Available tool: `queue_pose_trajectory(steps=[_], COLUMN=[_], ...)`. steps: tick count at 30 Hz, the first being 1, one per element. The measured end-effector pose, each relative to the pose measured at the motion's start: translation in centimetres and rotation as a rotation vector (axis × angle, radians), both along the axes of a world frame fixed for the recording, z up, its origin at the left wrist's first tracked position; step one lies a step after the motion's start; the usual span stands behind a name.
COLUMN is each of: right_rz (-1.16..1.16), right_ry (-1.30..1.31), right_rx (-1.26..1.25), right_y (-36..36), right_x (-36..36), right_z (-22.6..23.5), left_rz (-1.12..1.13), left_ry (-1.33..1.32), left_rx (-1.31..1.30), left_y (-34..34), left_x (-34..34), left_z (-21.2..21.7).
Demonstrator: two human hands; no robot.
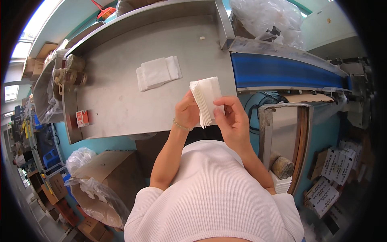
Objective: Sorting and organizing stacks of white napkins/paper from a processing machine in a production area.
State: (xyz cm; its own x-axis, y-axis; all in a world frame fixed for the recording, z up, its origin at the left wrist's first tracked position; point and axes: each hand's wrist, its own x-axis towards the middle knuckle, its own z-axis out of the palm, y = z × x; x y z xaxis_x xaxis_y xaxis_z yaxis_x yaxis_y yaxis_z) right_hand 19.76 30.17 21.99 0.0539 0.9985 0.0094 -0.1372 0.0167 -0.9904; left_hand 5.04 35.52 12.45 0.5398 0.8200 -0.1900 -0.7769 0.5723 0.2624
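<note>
Held up over the front edge of a steel table is a stack of folded white paper napkins (207,99), its layered edges fanned toward the left. My left hand (187,111) grips the stack from its left side, fingers partly hidden behind it. At its right edge my right hand (231,119) has thumb and forefinger closed on the napkins, the other fingers curled. Beyond my hands, a few more white napkins (158,72) lie flat and overlapping on the steel table (117,101).
Raised metal sides edge the table. A small red and white box (82,118) stands at its left end. To the right runs a blue conveyor belt (286,72) with a clear plastic bag (270,20) behind it. A plastic-lined carton (105,173) is below left.
</note>
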Motion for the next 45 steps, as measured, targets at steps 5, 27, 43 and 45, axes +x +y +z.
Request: queue_pose_trajectory(steps=[5, 27, 43, 45], right_rz=[0.033, 0.112, -0.873, -0.987], right_ry=[-0.123, 0.065, 0.614, 0.384], right_rx=[0.001, -0.514, -0.558, -0.524], right_y=[-0.2, 2.6, 11.8, 12.5], right_x=[0.1, 1.0, 33.7, 31.5], right_z=[0.2, -4.9, -19.0, -17.6], left_rz=[-0.002, -0.014, 0.115, 0.396], left_ry=[-0.021, 0.308, 0.898, 1.208], left_rx=[0.065, 0.022, 0.257, 0.293], left_y=[-0.1, 0.8, 20.5, 22.8], left_x=[0.3, -1.2, 7.6, 5.5], left_z=[-0.9, -2.5, -2.2, -2.6])
